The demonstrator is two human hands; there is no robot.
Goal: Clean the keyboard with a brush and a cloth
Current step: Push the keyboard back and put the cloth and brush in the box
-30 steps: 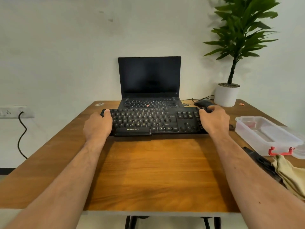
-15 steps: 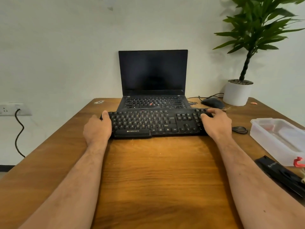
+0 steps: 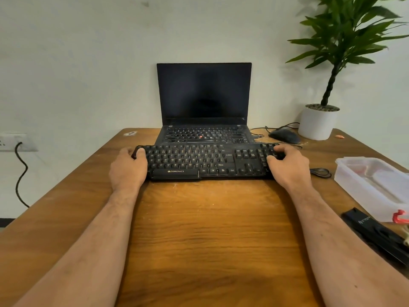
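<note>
Right now both hands are on the black keyboard [image 3: 205,161], one at each end. The left hand [image 3: 128,168] grips the keyboard's left end, its thumb laid over the top corner keys and its fingers curled round the edge. The right hand [image 3: 287,167] grips the right end, thumb on the number-pad keys and fingers bent over the far right corner. Both forearms reach in from the near edge of the wooden table [image 3: 205,229].

The keyboard lies flat on the table, lengthwise across it, with its far edge against the front of an open laptop [image 3: 203,103] whose screen is dark. Behind the keyboard's right end sits a black mouse [image 3: 284,136], its cable trailing toward a white pot holding a green plant [image 3: 318,121] at the far right corner of the table. Just right of the keyboard, near the right hand, lies a small coil of black cord [image 3: 321,172]. Further right of the keyboard stands a clear plastic box [image 3: 371,185] with a red clasp, and nearer than that box lies a flat black case [image 3: 376,233], partly cut off by the picture's edge. Left of the keyboard, off the table, a wall socket [image 3: 13,141] has a black cable hanging from it.
</note>
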